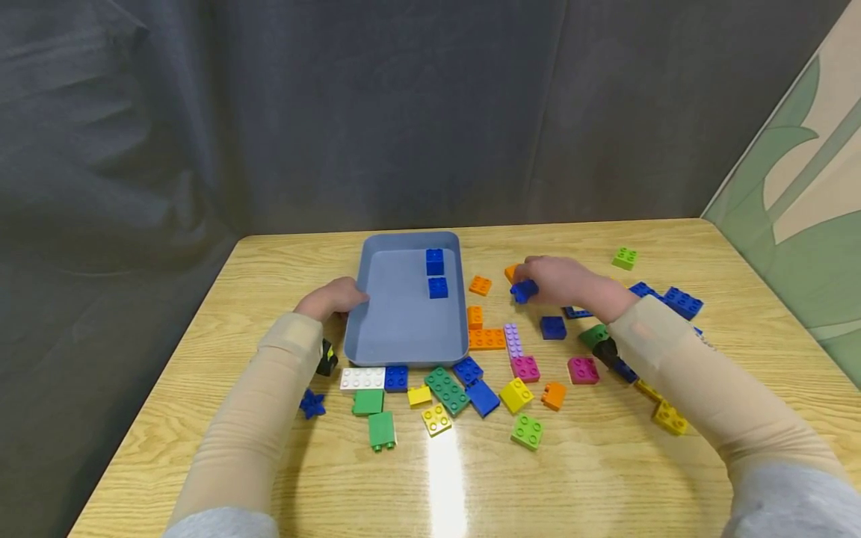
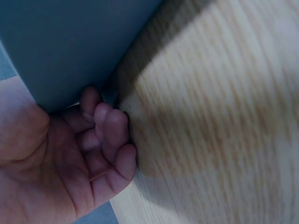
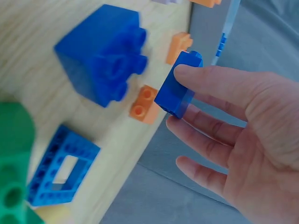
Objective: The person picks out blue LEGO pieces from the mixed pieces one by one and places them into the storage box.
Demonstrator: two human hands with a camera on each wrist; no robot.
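Observation:
My left hand grips the left rim of a blue-grey tray, the thumb over the edge. In the left wrist view, its fingers curl beside the tray's outer wall. Two blue bricks stand inside the tray near its right wall. To the right of the tray, my right hand pinches a blue brick between thumb and fingers, raised off the table. Near that hand are an orange brick, a larger blue brick and a blue frame-shaped brick.
Loose bricks lie along the tray's front, among them a white brick and a green brick. A blue star-shaped piece sits by the left forearm. More blue bricks lie beyond the right forearm. A dark cloth hangs behind the table.

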